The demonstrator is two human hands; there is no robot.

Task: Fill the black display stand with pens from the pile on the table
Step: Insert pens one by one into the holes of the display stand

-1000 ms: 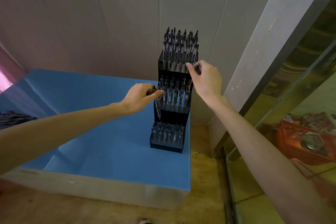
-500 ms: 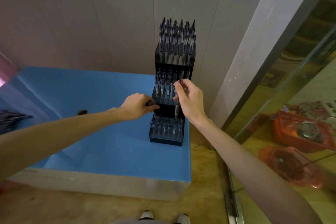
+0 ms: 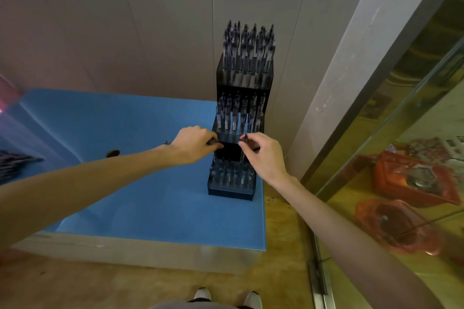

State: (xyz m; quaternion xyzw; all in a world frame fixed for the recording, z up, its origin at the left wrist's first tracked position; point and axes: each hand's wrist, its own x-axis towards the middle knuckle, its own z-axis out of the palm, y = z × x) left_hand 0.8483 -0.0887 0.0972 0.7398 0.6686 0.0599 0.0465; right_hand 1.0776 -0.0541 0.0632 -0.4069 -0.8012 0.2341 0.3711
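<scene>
Left hand (image 3: 193,147) gripping dark pens (image 3: 213,142), right hand (image 3: 263,155) pinching one dark pen (image 3: 247,140), both at tall black tiered display stand (image 3: 231,153), far right on blue table (image 3: 125,133)

One black display stand (image 3: 242,88) with three tiers, each holding upright pens too crowded to count, perhaps five or six across a row. One pile of pens (image 3: 15,163) at the table's far left edge. One blue table (image 3: 150,203). Two hands: left hand (image 3: 193,145), right hand (image 3: 263,153), each pinching one pen. Two red plastic-wrapped items behind glass.
</scene>
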